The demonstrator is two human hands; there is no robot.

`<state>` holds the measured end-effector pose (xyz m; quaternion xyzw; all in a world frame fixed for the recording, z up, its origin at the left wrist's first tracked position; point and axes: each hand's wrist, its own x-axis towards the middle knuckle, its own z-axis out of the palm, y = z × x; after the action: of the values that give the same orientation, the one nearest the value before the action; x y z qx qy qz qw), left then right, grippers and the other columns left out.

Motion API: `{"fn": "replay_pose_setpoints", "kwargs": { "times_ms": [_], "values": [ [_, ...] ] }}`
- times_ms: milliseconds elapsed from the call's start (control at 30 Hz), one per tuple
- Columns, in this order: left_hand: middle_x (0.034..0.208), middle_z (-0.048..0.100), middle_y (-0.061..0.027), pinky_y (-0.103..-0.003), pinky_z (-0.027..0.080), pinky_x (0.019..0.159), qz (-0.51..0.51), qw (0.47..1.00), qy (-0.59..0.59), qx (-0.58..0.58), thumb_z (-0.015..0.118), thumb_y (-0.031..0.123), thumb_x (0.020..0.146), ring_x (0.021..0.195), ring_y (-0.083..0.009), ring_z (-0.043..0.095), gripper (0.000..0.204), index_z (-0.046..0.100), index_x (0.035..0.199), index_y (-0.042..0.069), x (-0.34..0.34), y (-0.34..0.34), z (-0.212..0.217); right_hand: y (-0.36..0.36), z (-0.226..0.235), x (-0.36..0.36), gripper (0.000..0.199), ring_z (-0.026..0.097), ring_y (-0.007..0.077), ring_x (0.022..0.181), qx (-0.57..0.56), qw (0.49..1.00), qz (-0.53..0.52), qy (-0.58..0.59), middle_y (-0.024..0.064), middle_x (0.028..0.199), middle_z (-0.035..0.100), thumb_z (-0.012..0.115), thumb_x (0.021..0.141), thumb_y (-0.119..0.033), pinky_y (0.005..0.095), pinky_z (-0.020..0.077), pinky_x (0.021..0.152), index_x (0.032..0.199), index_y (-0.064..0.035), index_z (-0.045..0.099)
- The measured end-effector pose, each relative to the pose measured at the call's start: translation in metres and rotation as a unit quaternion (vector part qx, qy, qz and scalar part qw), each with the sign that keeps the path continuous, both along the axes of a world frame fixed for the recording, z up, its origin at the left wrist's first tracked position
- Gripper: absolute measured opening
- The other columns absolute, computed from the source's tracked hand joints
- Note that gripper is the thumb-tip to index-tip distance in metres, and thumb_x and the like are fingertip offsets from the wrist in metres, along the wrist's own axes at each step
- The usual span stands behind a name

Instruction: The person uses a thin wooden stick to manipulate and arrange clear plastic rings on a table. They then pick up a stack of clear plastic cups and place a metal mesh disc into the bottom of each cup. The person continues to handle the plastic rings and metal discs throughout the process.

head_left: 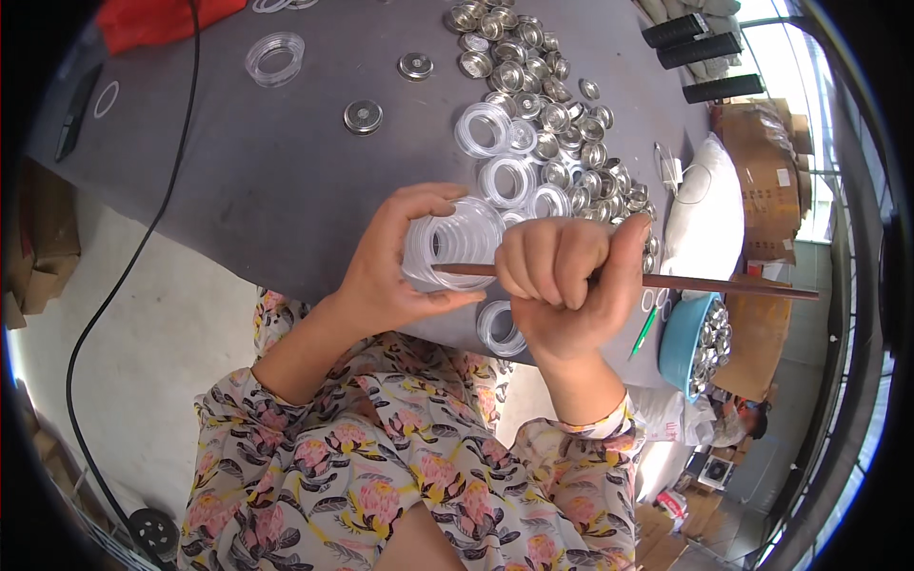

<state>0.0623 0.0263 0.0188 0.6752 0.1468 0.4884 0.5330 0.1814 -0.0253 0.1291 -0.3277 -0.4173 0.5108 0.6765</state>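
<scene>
We see a stack of clear, glossy plastic rings [455, 243] and a thin brown rod [724, 285], seemingly smooth wood, though the view is too coarse to be sure. The round silver caps [562, 119] are shiny metal on a matt grey table covering [267, 181]. The light-blue bowl [678, 347] looks like smooth plastic.
</scene>
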Motion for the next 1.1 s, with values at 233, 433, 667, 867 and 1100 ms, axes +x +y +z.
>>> {"fn": "replay_pose_setpoints", "kwargs": {
  "times_ms": [233,433,667,867,1100],
  "values": [
    [0.117,0.048,-0.0169,-0.037,0.039,0.09,0.021,0.999,-0.013,0.021,0.084,0.015,0.053,0.108,-0.0288,0.049,0.07,0.042,0.108,0.005,0.002,0.0,0.003,0.019,-0.007,0.005,0.062,0.02,0.0115,0.041,0.053,0.992,-0.046,-0.109,-0.0022,0.043,0.026,0.015,0.095,-0.046,0.0274,0.0173,0.041,0.045,-0.0122,0.027],
    [0.116,0.048,-0.0172,-0.037,0.039,0.091,0.015,0.999,-0.022,0.021,0.084,0.013,0.054,0.109,-0.0288,0.049,0.071,0.04,0.11,0.005,0.004,-0.001,0.001,0.008,0.014,0.02,0.06,0.02,0.0102,0.038,-0.044,0.952,-0.079,-0.294,-0.0015,0.043,0.028,0.018,0.096,-0.042,0.0262,0.0152,0.038,0.044,-0.0123,0.027],
    [0.118,0.046,-0.0182,-0.037,0.039,0.092,0.009,0.999,-0.042,0.009,0.084,0.011,0.054,0.11,-0.028,0.047,0.074,0.037,0.112,0.005,0.007,-0.004,-0.005,0.014,0.002,0.003,0.06,0.016,0.0089,0.038,-0.087,0.991,-0.024,0.1,-0.0026,0.042,0.024,0.021,0.095,-0.045,0.0242,0.013,0.036,0.045,-0.0126,0.024],
    [0.118,0.046,-0.0183,-0.038,0.038,0.091,0.079,0.996,0.016,0.048,0.084,0.02,0.055,0.107,-0.0285,0.049,0.072,0.041,0.111,0.005,0.006,-0.006,0.004,0.025,-0.01,0.008,0.059,0.024,0.0094,0.038,0.116,0.969,-0.123,-0.18,0.0009,0.043,0.031,0.023,0.097,-0.039,0.0249,0.019,0.038,0.047,-0.008,0.025],
    [0.1,0.057,-0.003,-0.043,0.036,0.091,-0.073,0.919,0.101,0.375,0.065,0.023,0.071,0.099,-0.0187,0.052,0.035,0.057,0.101,0.007,0.004,-0.082,-0.002,-0.009,0.006,0.038,0.061,0.021,0.0102,0.038,0.143,0.974,-0.171,-0.037,-0.0005,0.042,0.028,0.019,0.096,-0.044,0.0243,0.0169,0.037,0.046,-0.0106,0.027]
  ]
}}
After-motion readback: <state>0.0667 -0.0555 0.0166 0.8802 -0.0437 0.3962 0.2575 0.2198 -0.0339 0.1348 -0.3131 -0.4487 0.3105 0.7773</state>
